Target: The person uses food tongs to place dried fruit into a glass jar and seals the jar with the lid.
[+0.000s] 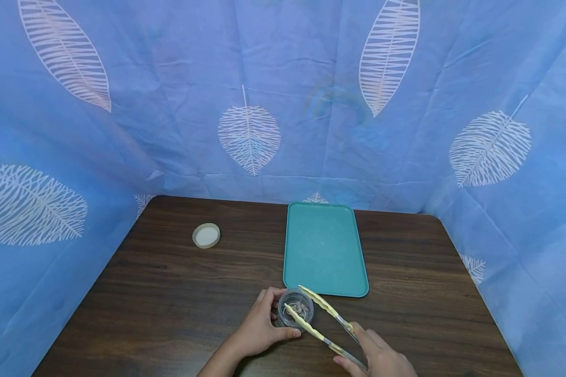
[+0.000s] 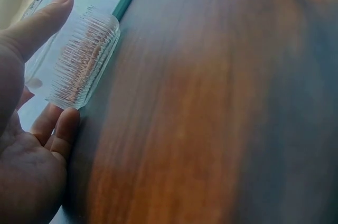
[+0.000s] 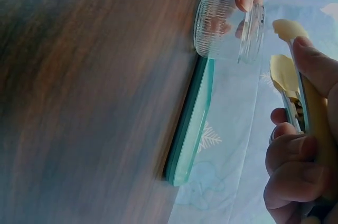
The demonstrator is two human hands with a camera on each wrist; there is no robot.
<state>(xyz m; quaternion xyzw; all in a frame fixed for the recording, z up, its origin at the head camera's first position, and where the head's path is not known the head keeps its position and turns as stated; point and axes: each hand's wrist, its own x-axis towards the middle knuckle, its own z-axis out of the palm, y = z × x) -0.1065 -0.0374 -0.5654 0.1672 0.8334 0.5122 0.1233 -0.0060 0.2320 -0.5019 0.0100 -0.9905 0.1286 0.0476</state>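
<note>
A clear ribbed glass jar (image 1: 296, 309) stands upright on the table, with small brownish pieces inside whose kind I cannot tell. My left hand (image 1: 259, 327) grips it from the left, thumb in front and fingers behind. In the left wrist view the jar (image 2: 87, 57) shows between thumb and fingertips. My right hand (image 1: 382, 356) holds metal tongs (image 1: 332, 344) with cream-coloured tips. The two tips are spread apart over the jar, one above its mouth and the other near its far right rim. Nothing shows between them in the right wrist view.
A teal rectangular tray (image 1: 325, 251) lies just beyond the jar. Farther back on the left is a round lid (image 1: 206, 235) with a white inside. The dark wooden table (image 1: 170, 303) is bordered by a blue cloth (image 1: 302, 141) with white leaf prints.
</note>
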